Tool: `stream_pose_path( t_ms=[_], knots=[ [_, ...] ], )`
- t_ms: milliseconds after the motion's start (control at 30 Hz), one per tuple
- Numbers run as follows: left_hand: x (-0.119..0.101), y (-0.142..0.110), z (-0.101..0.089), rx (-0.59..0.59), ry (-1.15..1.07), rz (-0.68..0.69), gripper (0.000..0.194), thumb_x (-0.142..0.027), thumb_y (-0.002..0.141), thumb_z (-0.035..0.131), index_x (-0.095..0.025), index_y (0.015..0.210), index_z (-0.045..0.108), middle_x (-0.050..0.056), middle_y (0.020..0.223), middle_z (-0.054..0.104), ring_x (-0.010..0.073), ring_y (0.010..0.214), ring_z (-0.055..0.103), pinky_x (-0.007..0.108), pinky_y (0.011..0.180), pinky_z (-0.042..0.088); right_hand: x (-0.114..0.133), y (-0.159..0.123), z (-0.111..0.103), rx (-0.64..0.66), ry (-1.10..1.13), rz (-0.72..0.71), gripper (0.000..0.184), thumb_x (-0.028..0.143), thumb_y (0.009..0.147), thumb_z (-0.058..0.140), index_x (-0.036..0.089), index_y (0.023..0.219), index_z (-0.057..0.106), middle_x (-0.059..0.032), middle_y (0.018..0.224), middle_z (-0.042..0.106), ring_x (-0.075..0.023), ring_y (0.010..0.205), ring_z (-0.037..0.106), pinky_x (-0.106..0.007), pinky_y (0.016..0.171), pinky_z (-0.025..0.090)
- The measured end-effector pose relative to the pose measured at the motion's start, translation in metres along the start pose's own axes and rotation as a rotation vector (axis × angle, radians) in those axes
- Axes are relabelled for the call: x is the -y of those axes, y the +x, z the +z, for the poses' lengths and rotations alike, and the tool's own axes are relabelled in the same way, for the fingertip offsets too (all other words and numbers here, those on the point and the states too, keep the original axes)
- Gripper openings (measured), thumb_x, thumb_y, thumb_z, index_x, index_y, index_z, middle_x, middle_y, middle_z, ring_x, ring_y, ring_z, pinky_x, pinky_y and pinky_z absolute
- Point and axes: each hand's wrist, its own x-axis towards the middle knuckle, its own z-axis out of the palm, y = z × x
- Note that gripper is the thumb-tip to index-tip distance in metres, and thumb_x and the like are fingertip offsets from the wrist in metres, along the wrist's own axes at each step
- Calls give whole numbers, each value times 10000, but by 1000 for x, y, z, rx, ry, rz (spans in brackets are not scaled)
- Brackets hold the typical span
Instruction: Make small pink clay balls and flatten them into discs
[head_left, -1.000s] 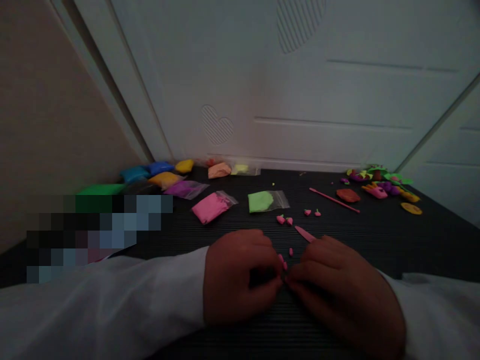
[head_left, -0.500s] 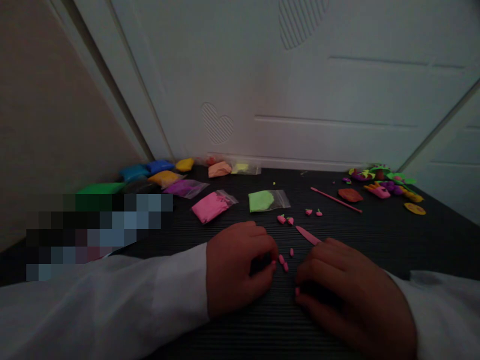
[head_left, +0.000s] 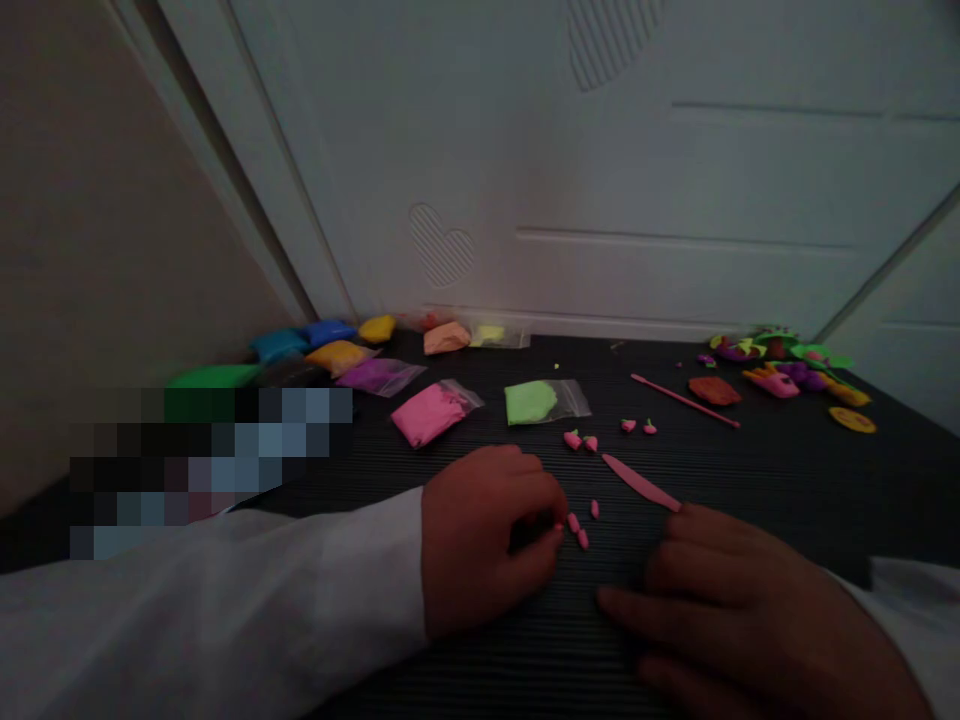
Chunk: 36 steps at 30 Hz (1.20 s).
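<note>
My left hand (head_left: 491, 545) rests low over the dark tabletop, its thumb and forefinger pinched on a small pink clay piece (head_left: 559, 527) that barely shows. Several little pink clay ovals (head_left: 574, 522) lie just right of those fingertips. My right hand (head_left: 757, 610) is low on the right with its forefinger stretched out and thumb apart; nothing shows between them. A pink modelling knife (head_left: 637, 480) lies flat, its near end meeting the knuckles of my right hand. Beyond it sit several tiny pink clay buds (head_left: 573, 440) with green tips.
Bags of pink clay (head_left: 427, 415) and light green clay (head_left: 531, 402) lie ahead, with more coloured bags (head_left: 379, 375) at back left. A thin pink stick (head_left: 682, 400), a red clay lump (head_left: 714, 390) and colourful clay figures (head_left: 776, 378) lie at right. A white panel (head_left: 337, 120) rises behind.
My right hand has moved right, its forefinger straightening away from the thumb, and the pink bit at its fingertips no longer shows. More of the knife is uncovered. My left hand keeps its pinch.
</note>
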Motion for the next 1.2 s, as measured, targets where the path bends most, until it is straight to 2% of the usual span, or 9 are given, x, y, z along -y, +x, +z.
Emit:
stream_pose_path(
  t_ms=[200,367,533,600,667,767,867,1067,1200],
  knots=[
    [0,0,0,-1,-4,3,72,-149,707,508,-166,752,562,-3,666,477,131,673,419,259,607,297,-5,1,-5,34,-142,-56,359,468,720,519,257,1007,562,5,674,567,-144,611,487,-300,563,358],
    [0,0,-1,14,1,5,70,-157,707,515,-165,757,563,-2,675,484,131,680,422,258,609,299,-7,-4,-2,-142,-94,-140,290,419,807,397,251,955,581,16,577,536,-135,538,460,-327,585,347],
    [-1,1,-2,9,3,-9,68,-159,712,507,-163,753,560,-4,669,479,128,675,421,260,621,300,-4,-4,-7,-10,-154,-101,352,466,732,501,236,988,571,11,648,571,-144,592,499,-319,585,376],
    [-1,1,-2,12,2,-11,68,-160,713,507,-161,754,560,-4,672,478,128,678,421,260,620,298,-4,-3,-10,-27,-158,-85,306,436,736,510,219,936,592,10,622,568,-144,581,501,-320,576,377],
    [-1,1,-2,18,2,-9,68,-161,712,510,-161,757,561,-3,682,483,129,686,422,259,619,297,-3,-1,-11,-39,-132,-141,234,383,760,499,231,904,602,21,570,552,-128,533,484,-305,539,367],
    [-1,1,-1,12,7,-5,65,-162,712,510,-161,755,559,-5,677,480,127,686,423,258,623,297,-3,0,-6,-10,-98,-183,262,393,758,498,256,965,582,24,581,554,-125,527,478,-294,517,364],
    [-1,0,-1,1,9,-1,61,-148,709,511,-161,749,556,-9,670,478,124,685,425,258,629,296,-5,-2,0,-4,-73,-72,354,412,733,511,229,1034,547,5,666,568,-144,604,495,-306,567,384],
    [-1,1,-2,12,2,0,65,-151,708,513,-163,756,555,-9,673,480,123,679,428,257,625,301,-8,-5,0,-89,110,132,283,270,758,508,264,1041,524,13,757,557,-124,666,485,-275,602,361],
    [-1,1,-2,10,3,-6,58,-160,710,512,-165,748,556,-11,663,476,122,670,426,255,618,302,-3,-2,1,-128,155,142,225,276,733,547,269,957,569,23,715,560,-115,646,491,-258,586,352]
  ],
)
